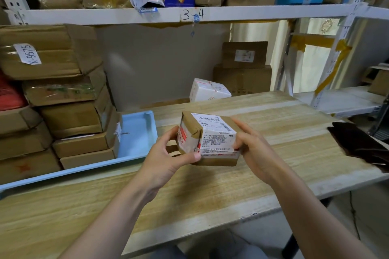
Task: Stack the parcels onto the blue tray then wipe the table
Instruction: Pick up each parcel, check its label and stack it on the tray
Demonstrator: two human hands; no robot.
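Head view
Step in hand: carrying one parcel (207, 137) toward the blue tray (136, 132); judged from the grip and the stack already on the tray.
Parcel location: held clear above the middle of the tabletop (273, 132), label side up, tilted slightly toward the left edge.
Left hand (168, 157): holding the parcel at its left end, thumb curled across the lower front edge, fingers behind it.
Right hand (250, 145): holding the parcel at its right end, fingers wrapped round the far side and out of sight.
Tray location: along the left edge of the tabletop; bare blue floor shows at its far right corner.
Stacked parcels (80, 124): brown cartons piled several high, filling the left part of the tray.
White parcel (207, 90): sits at the far edge of the tabletop, well apart from the tray; judged still to be stacked.
Dark cloth (362, 143): lies at the right edge of the tabletop; judged to be for the wiping step, not yet due.
Recommended placement: level the parcel, then lower it onto the bare tray floor beside the pile, or squarely on a flat carton top.
Grip advice: keep both ends supported until the base rests fully.
Risk: the pile leans unevenly; a nudge from the left hand could shift it.
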